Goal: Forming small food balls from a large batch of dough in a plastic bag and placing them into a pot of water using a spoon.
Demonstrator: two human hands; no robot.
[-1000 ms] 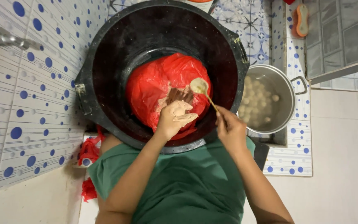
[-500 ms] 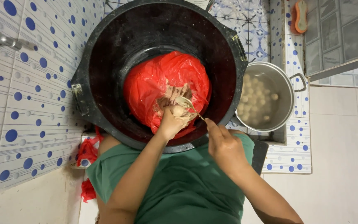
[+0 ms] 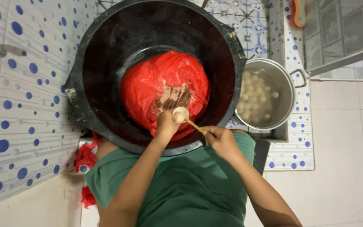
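- The left hand (image 3: 167, 124) sits low of centre in the frame, reaching into the big black basin (image 3: 106, 63), its fingers curled together at the torn opening of the red plastic bag (image 3: 148, 88).
- Whether that hand's grip is clamped on a lump of paste cannot be told; the fingers are bunched and partly hidden by the spoon bowl.
- The right hand (image 3: 220, 138) is just right of it, lower centre, its grip closed around the thin handle of a spoon (image 3: 181, 114).
- The spoon's round bowl, loaded with pale paste, lies right against the left hand's fingertips, and its handle slants down to the right into the right fist.
- The red bag fills the bottom of the basin, at the centre of the frame; through its opening shows a brownish paste (image 3: 174, 97) with finger grooves in it, just above both hands.
- The black basin takes up the upper middle of the frame, and its near rim meets the person's green shirt (image 3: 181, 189).
- A steel pot (image 3: 284, 80) with side handles stands just beside the basin at centre right; it holds cloudy water with many pale round balls (image 3: 253, 94) in it.
- White tiles with blue dots (image 3: 22, 105) cover the left side of the frame.
- A scrap of red plastic (image 3: 85, 155) lies at lower left, beside the shirt.
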